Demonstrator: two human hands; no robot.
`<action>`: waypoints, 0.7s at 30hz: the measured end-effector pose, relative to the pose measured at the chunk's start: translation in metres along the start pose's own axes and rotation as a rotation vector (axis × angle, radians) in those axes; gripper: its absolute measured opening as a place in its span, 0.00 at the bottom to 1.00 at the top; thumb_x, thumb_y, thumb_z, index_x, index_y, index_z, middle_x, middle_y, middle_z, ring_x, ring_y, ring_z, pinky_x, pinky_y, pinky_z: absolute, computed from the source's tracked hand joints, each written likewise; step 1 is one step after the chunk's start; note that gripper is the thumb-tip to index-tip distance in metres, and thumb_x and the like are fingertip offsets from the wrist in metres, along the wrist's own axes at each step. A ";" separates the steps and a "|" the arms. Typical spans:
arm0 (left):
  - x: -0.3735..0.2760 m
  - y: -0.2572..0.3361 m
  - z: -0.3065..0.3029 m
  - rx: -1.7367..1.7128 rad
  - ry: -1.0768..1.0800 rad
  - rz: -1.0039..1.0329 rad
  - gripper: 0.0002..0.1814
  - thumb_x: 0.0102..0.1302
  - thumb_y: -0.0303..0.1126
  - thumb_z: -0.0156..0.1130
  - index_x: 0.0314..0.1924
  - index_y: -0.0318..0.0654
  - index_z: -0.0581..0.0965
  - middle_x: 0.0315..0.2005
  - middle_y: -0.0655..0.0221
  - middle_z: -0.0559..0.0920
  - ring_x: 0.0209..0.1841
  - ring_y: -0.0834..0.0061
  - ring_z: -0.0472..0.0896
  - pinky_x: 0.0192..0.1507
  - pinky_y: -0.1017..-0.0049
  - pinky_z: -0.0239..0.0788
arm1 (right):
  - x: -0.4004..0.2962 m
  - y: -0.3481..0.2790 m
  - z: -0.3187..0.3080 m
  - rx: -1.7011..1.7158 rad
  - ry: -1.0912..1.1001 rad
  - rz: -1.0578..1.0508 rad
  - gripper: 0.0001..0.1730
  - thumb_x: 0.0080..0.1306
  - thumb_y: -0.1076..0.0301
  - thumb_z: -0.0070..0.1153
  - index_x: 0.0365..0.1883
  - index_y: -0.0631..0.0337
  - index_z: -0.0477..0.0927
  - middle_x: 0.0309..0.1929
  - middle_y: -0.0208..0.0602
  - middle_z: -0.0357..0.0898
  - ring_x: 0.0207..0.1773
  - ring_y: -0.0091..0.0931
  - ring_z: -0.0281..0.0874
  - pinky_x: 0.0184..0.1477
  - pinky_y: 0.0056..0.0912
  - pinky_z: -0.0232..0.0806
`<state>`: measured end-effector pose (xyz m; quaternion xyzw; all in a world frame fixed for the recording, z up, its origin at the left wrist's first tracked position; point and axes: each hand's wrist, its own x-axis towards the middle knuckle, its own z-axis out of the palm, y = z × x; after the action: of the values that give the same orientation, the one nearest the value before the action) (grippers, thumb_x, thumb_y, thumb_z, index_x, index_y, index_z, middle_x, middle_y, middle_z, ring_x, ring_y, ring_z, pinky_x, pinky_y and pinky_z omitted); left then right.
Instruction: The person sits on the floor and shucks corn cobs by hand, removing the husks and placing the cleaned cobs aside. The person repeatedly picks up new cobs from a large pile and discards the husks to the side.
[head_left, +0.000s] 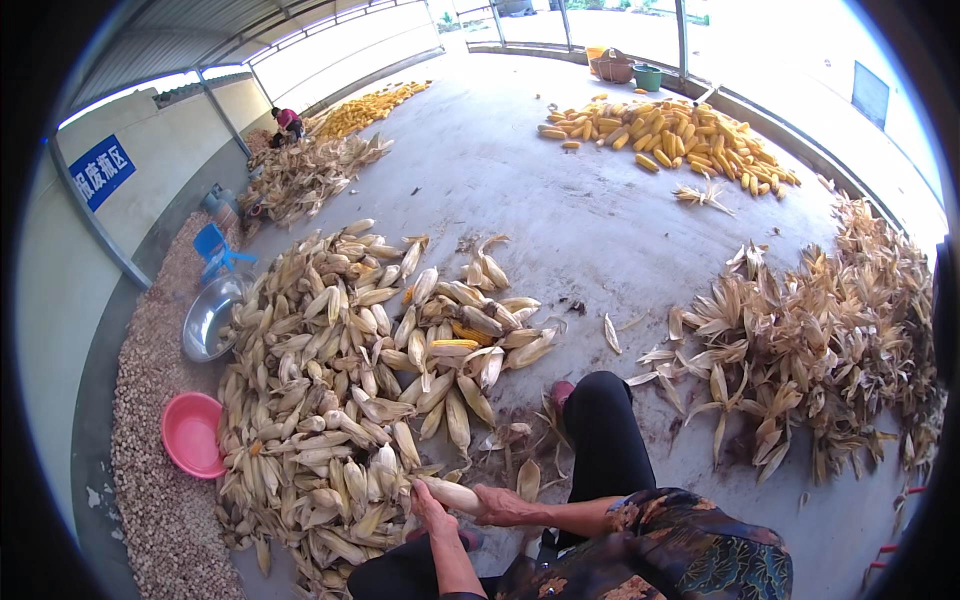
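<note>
Between my hands lies one ear of corn in its pale dry husk (451, 495), held just above the near edge of a heap. My left hand (429, 506) grips its left end. Around its right end close the fingers of my right hand (501, 505). The big heap of unhusked corn ears (322, 405) spreads ahead and to the left, close against my left hand. Yellow kernels show on a partly bared corn ear (454, 343) at the heap's right side. A loose piece of husk (529, 480) lies on the floor by my right hand.
Loose husks (810, 352) are piled at the right. Husked yellow cobs (675, 135) lie farther back. Along the left stand a pink basin (193, 435), a steel basin (214, 319) and a blue chair (215, 247), beside a strip of small pale lumps (161, 450). A person (287, 124) sits far off.
</note>
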<state>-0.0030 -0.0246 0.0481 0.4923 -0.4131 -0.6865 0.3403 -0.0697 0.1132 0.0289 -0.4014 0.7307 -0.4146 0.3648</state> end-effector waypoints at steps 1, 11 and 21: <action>0.002 -0.001 -0.003 -0.039 -0.003 -0.001 0.24 0.65 0.46 0.55 0.54 0.36 0.69 0.47 0.63 0.75 0.47 0.67 0.75 0.44 0.66 0.72 | -0.001 -0.002 0.000 -0.053 0.020 -0.011 0.28 0.48 0.61 0.63 0.43 0.62 0.64 0.40 0.52 0.74 0.46 0.48 0.73 0.46 0.48 0.64; 0.017 -0.013 -0.005 -0.219 -0.044 0.047 0.19 0.65 0.43 0.49 0.43 0.32 0.68 0.34 0.60 0.77 0.34 0.62 0.79 0.39 0.64 0.74 | -0.007 -0.002 -0.002 -0.326 0.190 -0.131 0.21 0.52 0.67 0.57 0.41 0.62 0.64 0.37 0.47 0.71 0.43 0.44 0.73 0.40 0.47 0.67; 0.007 0.011 0.008 -0.260 -0.056 0.093 0.16 0.66 0.41 0.51 0.40 0.33 0.71 0.33 0.59 0.78 0.34 0.63 0.79 0.37 0.65 0.75 | 0.003 -0.003 -0.012 -0.582 0.597 -0.425 0.22 0.47 0.69 0.56 0.41 0.64 0.68 0.31 0.41 0.67 0.34 0.36 0.69 0.34 0.39 0.64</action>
<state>-0.0122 -0.0335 0.0565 0.4051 -0.3525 -0.7310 0.4210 -0.0809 0.1129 0.0360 -0.4911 0.7912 -0.3551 -0.0821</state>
